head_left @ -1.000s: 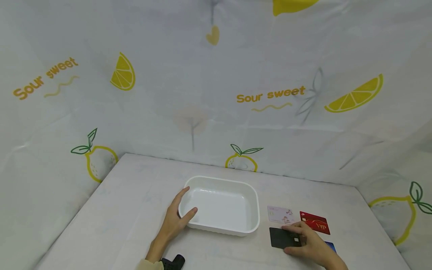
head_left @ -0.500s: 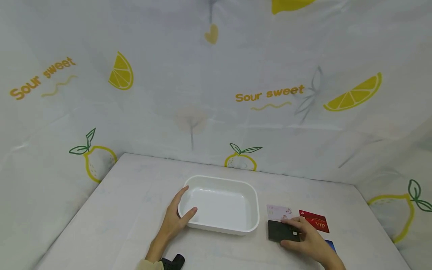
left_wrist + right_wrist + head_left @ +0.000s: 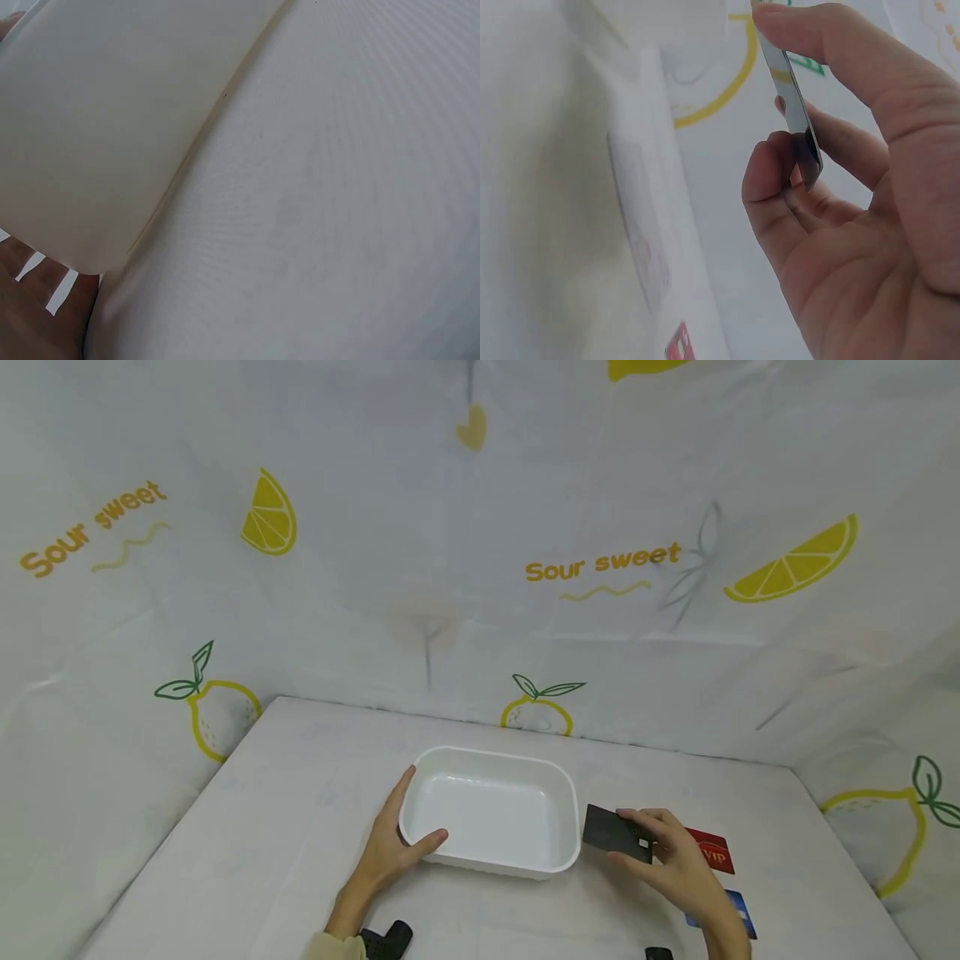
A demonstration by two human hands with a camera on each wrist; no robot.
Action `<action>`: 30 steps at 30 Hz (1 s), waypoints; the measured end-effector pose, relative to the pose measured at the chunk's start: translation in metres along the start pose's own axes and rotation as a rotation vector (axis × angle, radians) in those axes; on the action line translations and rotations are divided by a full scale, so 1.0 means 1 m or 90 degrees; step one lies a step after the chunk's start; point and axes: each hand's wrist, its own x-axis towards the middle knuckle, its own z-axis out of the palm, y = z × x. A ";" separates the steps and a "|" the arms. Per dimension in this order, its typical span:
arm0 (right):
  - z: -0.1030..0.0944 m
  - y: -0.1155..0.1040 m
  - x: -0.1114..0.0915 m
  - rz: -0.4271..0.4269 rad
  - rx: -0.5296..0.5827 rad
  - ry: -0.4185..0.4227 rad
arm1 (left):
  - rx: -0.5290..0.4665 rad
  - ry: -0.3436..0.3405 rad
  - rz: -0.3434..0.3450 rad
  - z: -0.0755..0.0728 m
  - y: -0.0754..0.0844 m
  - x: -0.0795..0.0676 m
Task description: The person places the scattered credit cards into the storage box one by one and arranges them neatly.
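Note:
A white rectangular tray [image 3: 487,814] stands in the middle of the table. My left hand [image 3: 386,852] holds its left end, thumb at the near rim and fingers along the outer wall; the left wrist view shows the fingers behind the tray's corner [image 3: 97,187]. To the tray's right, my right hand [image 3: 678,860] pinches a black card [image 3: 611,832] by its right end, raised above the table. The right wrist view shows this card [image 3: 791,97] edge-on between thumb and fingers.
A red VIP card [image 3: 716,852] lies beyond my right hand, partly covered. A blue card [image 3: 741,910] lies under my right wrist. The right wrist view shows a pale pink card [image 3: 641,225] flat on the table. A lemon-print sheet [image 3: 450,568] hangs behind the table.
My right hand has lifted the black card from the table and moved it up and leftward to the tray's right side. My left hand stays at the tray.

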 end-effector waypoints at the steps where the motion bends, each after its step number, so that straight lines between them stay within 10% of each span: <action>1: 0.001 -0.004 0.002 0.008 0.001 -0.002 | -0.002 -0.002 0.001 0.000 0.000 0.000; 30: 0.112 -0.088 0.079 0.000 0.147 -0.112 | -0.035 0.002 -0.022 0.001 -0.001 -0.001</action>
